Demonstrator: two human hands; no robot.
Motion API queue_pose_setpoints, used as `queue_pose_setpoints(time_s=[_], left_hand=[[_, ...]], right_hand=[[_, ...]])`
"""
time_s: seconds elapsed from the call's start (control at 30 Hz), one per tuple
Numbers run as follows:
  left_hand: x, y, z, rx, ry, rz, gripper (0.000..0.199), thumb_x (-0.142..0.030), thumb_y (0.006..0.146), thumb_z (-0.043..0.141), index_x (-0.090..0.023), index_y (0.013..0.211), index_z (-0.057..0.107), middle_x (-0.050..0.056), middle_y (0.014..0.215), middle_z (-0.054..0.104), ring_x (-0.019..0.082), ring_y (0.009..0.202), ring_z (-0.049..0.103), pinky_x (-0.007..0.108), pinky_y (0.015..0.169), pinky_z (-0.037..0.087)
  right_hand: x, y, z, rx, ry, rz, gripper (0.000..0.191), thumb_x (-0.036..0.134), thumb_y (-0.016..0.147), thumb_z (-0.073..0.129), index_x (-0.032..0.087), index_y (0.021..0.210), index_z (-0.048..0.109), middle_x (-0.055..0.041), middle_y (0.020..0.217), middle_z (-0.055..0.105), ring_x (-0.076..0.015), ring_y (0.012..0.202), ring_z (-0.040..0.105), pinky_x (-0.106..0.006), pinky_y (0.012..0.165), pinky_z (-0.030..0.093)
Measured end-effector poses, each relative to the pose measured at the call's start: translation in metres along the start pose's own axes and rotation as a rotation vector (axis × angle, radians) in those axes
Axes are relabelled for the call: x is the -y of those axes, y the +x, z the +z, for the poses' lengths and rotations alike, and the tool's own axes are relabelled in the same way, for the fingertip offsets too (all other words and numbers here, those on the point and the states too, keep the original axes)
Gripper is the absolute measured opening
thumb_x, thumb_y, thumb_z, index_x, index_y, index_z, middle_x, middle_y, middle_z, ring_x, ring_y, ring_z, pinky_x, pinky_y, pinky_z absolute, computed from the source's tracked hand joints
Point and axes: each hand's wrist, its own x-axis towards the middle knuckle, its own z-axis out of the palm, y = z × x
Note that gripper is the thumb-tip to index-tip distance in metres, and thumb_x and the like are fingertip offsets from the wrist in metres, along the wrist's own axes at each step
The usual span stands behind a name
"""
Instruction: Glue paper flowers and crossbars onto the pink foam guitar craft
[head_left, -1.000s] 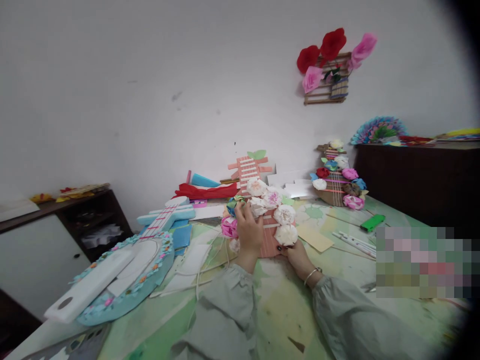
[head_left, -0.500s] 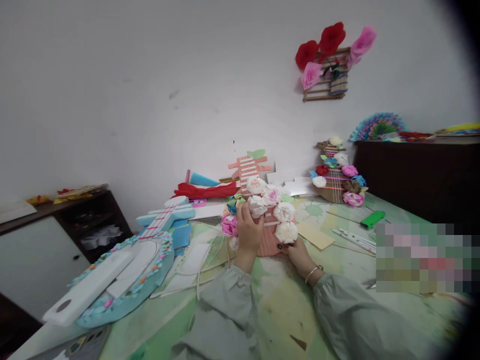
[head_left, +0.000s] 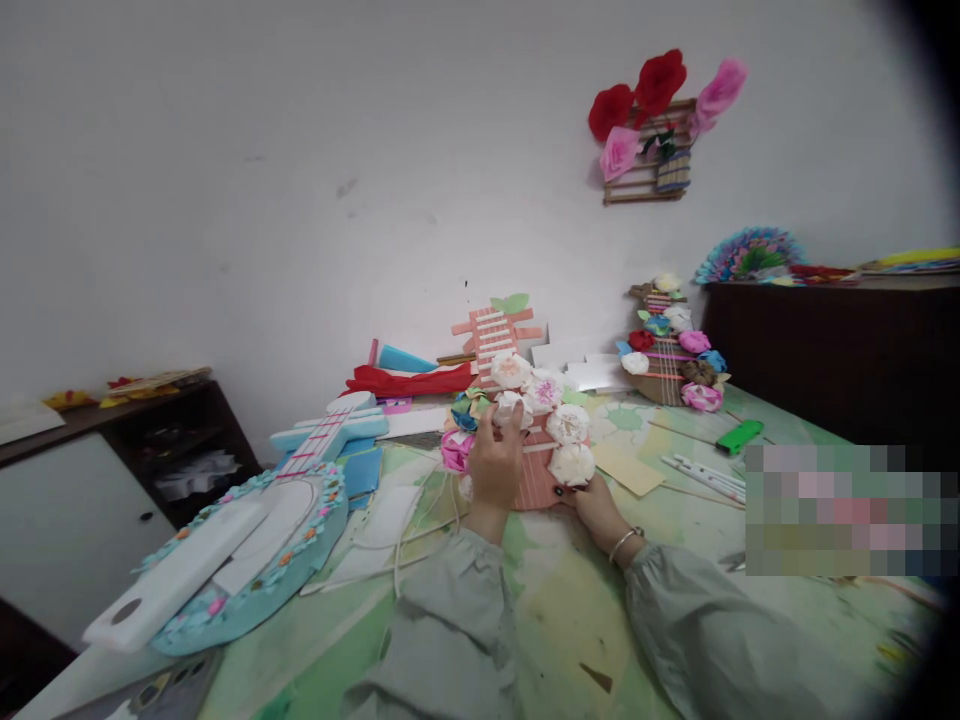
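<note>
A pink cardboard lute (head_left: 535, 478) with white strips and strings leans upright on the table, trimmed with several paper flowers. My left hand (head_left: 495, 474) is closed around a white paper flower (head_left: 509, 406) on its front, fingers curled over the petals. Down at the lute's lower right edge, my right hand (head_left: 597, 512) grips the cardboard, just under another white flower (head_left: 572, 465). A magenta flower (head_left: 456, 451) and a blue-green one (head_left: 469, 409) sit left of my left hand.
A light-blue banjo-like craft (head_left: 319, 540) lies at left, with white cord (head_left: 397, 545) beside it. Behind right stands a flowered brown lute (head_left: 664, 375). A green box (head_left: 739, 436), white sticks (head_left: 701, 478) and a beige card (head_left: 628, 470) lie at right.
My left fingers have shifted slightly over the white flower. The right hand keeps its place at the lute's edge. The camera view has moved a little.
</note>
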Motion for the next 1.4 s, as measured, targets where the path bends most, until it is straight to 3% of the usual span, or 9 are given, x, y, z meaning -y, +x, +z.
queue_pose_setpoints(time_s=[0.27,0.4,0.63,0.83,1.0,1.4], left_hand=[[-0.002,0.001,0.001,0.047,0.031,0.032,0.043,-0.029,0.086,0.056,-0.024,0.128,0.053,0.016,0.129,0.046,0.028,0.115,0.053,0.035,0.084,0.053],[0.000,0.001,0.003,0.032,-0.083,0.034,0.045,-0.021,0.086,0.053,-0.020,0.132,0.049,0.017,0.129,0.043,0.027,0.120,0.048,0.036,0.092,0.049],[-0.001,-0.003,0.004,-0.030,-0.237,-0.015,0.050,-0.017,0.088,0.048,-0.017,0.136,0.036,0.017,0.125,0.050,0.025,0.121,0.049,0.039,0.099,0.045],[-0.010,-0.004,0.007,0.010,-0.269,0.035,0.043,-0.016,0.090,0.044,-0.013,0.132,0.038,0.019,0.133,0.047,0.024,0.130,0.042,0.039,0.103,0.043],[-0.012,-0.005,0.011,0.036,-0.275,0.043,0.049,-0.016,0.091,0.041,-0.015,0.139,0.031,0.020,0.139,0.040,0.025,0.135,0.036,0.043,0.104,0.042],[-0.010,-0.001,0.003,-0.002,-0.262,-0.036,0.043,-0.015,0.087,0.048,-0.015,0.130,0.040,0.018,0.130,0.046,0.025,0.125,0.045,0.042,0.102,0.043]], right_hand=[[0.002,-0.001,0.001,0.000,0.057,0.080,0.043,0.022,0.050,0.069,0.019,0.092,0.067,-0.0071,0.091,0.072,-0.0249,0.080,0.065,-0.038,0.070,0.054],[0.004,-0.001,0.001,-0.008,0.090,0.100,0.045,0.019,0.046,0.070,0.019,0.091,0.065,-0.0065,0.095,0.071,-0.0238,0.082,0.063,-0.036,0.072,0.053],[0.013,-0.006,0.005,-0.011,0.194,0.195,0.046,0.019,0.044,0.068,0.019,0.090,0.062,-0.0059,0.088,0.070,-0.0225,0.071,0.063,-0.036,0.059,0.055],[0.019,-0.008,0.006,-0.019,0.258,0.196,0.049,0.018,0.044,0.065,0.020,0.093,0.063,-0.0060,0.091,0.071,-0.0202,0.066,0.062,-0.032,0.056,0.053],[0.020,-0.008,0.005,-0.021,0.268,0.184,0.047,0.018,0.045,0.066,0.022,0.091,0.064,-0.0048,0.086,0.071,-0.0206,0.065,0.062,-0.032,0.055,0.053],[0.017,-0.008,0.005,-0.009,0.263,0.176,0.047,0.018,0.045,0.068,0.022,0.092,0.063,-0.0067,0.091,0.072,-0.0234,0.071,0.064,-0.036,0.061,0.055]])
